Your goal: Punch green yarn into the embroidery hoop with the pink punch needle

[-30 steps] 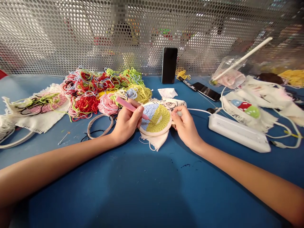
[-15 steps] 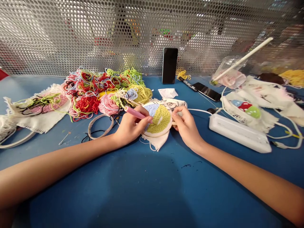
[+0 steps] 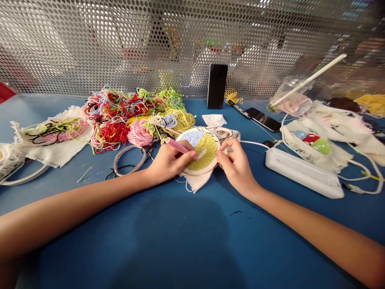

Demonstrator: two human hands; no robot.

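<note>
My left hand (image 3: 168, 161) is closed round a pink punch needle (image 3: 177, 145), its tip hidden behind my fingers at the fabric. Yarn runs to the back end of its handle. Under it is a round embroidery hoop (image 3: 197, 174) of white cloth, with blue loops at the upper left, yellow loops over most of the rest and a small bare white slit. My right hand (image 3: 236, 165) pinches the hoop's right edge between thumb and fingers. Loose cloth with drawn black lines (image 3: 227, 133) sticks out behind the hoop, and a frayed corner (image 3: 197, 182) hangs below.
A heap of mixed yarn (image 3: 120, 108) lies at back left, with an empty hoop (image 3: 116, 162) before it. A phone (image 3: 217, 86) stands upright at the back; another phone (image 3: 263, 119) lies flat. At right are a white power strip (image 3: 303, 172) and stitched cloth (image 3: 314, 140).
The view has shifted slightly. My left hand and the punch needle have moved a little to the right over the yellow loops. My right hand's fingers have shifted slightly on the hoop's edge.
</note>
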